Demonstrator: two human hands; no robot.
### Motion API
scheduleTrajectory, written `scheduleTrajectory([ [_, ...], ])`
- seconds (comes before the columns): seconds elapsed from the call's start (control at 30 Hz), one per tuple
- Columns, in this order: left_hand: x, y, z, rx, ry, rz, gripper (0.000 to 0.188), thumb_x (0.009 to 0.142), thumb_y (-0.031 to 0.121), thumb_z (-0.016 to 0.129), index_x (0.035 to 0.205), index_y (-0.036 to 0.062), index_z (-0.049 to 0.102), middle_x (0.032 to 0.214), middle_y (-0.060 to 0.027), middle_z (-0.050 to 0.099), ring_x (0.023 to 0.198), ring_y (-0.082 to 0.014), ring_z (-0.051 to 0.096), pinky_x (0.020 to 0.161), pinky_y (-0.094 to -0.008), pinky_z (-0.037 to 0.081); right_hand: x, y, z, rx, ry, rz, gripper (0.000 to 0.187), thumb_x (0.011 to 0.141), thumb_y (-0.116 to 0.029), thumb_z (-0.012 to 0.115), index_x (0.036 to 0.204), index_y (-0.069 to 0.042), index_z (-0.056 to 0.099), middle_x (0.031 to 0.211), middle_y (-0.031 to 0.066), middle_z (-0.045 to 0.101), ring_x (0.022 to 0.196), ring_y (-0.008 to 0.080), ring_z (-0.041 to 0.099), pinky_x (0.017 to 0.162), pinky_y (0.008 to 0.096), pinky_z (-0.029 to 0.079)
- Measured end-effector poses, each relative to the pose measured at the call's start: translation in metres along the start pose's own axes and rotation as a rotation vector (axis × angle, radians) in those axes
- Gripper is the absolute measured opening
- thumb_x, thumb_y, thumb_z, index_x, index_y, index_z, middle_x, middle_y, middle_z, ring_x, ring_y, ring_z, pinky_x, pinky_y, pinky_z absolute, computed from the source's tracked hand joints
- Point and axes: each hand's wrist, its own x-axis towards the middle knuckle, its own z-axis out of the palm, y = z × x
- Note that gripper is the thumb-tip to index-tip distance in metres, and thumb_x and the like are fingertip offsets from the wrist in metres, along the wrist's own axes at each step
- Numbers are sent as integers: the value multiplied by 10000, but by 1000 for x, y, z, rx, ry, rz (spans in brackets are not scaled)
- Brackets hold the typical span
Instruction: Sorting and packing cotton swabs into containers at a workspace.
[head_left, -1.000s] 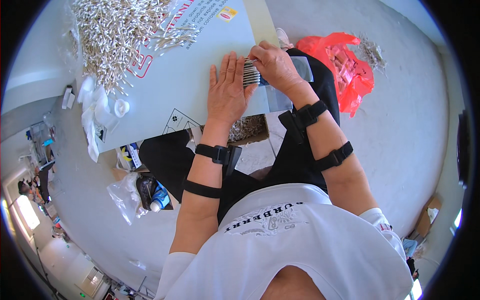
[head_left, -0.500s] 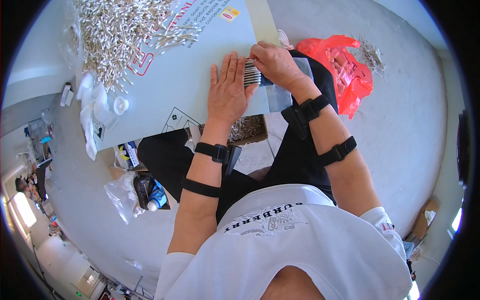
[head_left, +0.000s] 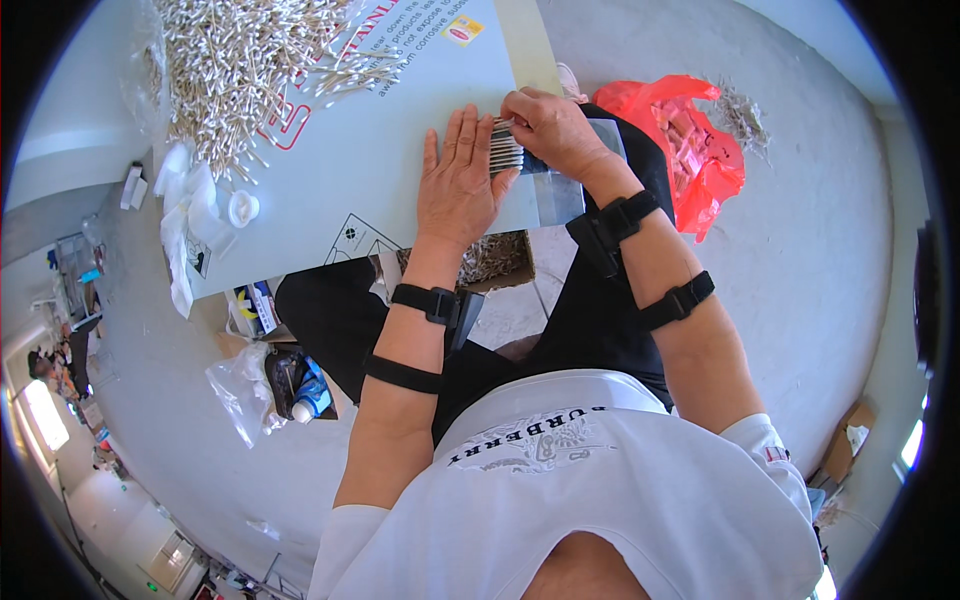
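Observation:
A neat row of cotton swabs (head_left: pixel 507 148) lies side by side on the pale board (head_left: pixel 350 165) over my lap. My left hand (head_left: pixel 457 185) rests flat along the row's left side, fingers stretched out and thumb at its near end. At the row's far right corner, my right hand (head_left: pixel 562 128) is closed with its fingers curled into a pinch. What those fingertips hold, if anything, is hidden. A dark patch (head_left: pixel 536 164) shows right of the row, and clear plastic (head_left: pixel 558 200) covers the board's right edge. Loose cotton swabs (head_left: pixel 245 80) form a large heap at the far left.
A white tape roll (head_left: pixel 243 208) and crumpled white plastic (head_left: pixel 180 220) lie at the board's left edge. Under the board sits a carton (head_left: pixel 518 262) of swabs. A red bag (head_left: pixel 715 160) of pink packets stands on the floor at right. A blue-and-white bottle (head_left: pixel 312 397) is lower left.
Almost nothing differs. My hands keep the same place at the row, with the whole view shifted very slightly.

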Motion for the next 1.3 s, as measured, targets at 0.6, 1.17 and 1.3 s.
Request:
scheduleTrajectory([
  [0.6,1,0,0,9,-4,0,692,883,420,559,1437,66,344,1514,-135,309,1411,-269,274,1161,-479,134,5,2,1,11,4,26,99,733,-142,650,776,-53,641,787,111,651,800,299,637,714,405,493],
  [1.17,4,-9,1,-275,161,-53,607,940,304,515,1440,31,308,1492,-176,320,1393,-318,290,1145,-453,198,-2,-7,24,492,371,273,193,856,-30,548,1012,5,655,1078,172,645,968,280,638,858,330,494],
  [1.3,14,-4,6,-704,432,-243,535,1000,252,417,1435,-26,280,1482,-239,299,1379,-376,288,1138,-412,229,-16,-27,43,661,537,214,237,945,-53,500,1150,27,588,1221,158,595,1128,256,566,972,293,420],
])
